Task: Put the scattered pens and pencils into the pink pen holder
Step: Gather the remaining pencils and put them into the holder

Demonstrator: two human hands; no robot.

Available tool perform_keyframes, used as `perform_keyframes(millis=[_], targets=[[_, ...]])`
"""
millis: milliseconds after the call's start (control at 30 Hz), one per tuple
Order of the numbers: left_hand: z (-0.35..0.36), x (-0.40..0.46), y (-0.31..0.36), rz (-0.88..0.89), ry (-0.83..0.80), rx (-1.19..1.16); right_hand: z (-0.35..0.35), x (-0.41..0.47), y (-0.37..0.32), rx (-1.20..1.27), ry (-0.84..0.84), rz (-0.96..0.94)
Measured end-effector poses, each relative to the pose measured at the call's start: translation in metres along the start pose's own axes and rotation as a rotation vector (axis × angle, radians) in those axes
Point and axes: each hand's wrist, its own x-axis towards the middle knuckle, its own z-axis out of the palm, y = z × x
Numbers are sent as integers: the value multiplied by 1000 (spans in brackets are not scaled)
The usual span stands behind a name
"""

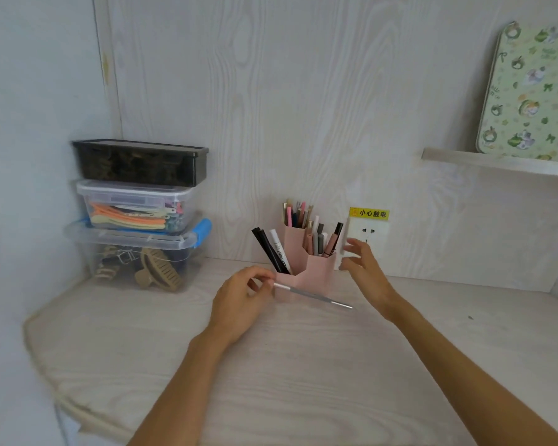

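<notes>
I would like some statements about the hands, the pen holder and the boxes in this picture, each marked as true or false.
1. The left hand pinches a thin silver pen. True.
2. The silver pen stands upright inside the pink pen holder. False: it lies nearly level in front of the holder, held at one end.
3. The right hand grips a black pen. False: its fingers are spread and hold nothing, beside the holder.
4. Three boxes are stacked at the left, the dark box on top. True.
5. The holder is empty. False: all its compartments hold pens.
</notes>
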Motion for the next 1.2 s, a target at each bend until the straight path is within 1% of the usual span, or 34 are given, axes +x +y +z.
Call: perform_keyframes(millis=[33,67,167,267,367,500,600,667,767,900,1000,1067,1133,1200], targets=[[0,0,1,2,42,-32,3,-1,3,26,-54,29],[-1,1,3,5,93,-57,7,-2,7,50,-69,28],[-5,2,10,27,258,-117,20,-8,17,54,-35,-37],[-9,2,19,69,441,-202,24,-7,22,-10,7,-75],[-18,5,34,129,574,-332,24,-5,27,-112,38,-139],[-38,32,79,256,761,-380,24,-4,32,-135,29,-156],[-50,59,117,355,829,-397,21,-3,33,-160,28,-173],[-46,74,135,425,818,-323,19,-2,34,-178,33,-181],[-29,90,140,512,702,-154,18,-3,35,-184,34,-179],[-12,100,122,501,571,28,17,-4,36,-176,36,-187],[-4,98,110,442,515,147,18,-5,35,-162,35,-188],[-2,98,108,389,525,286,18,-5,35,-166,31,-192],[-3,102,106,401,508,480,18,-5,35,-167,29,-196],[-1,106,101,454,356,707,18,-5,34,-169,34,-202]])
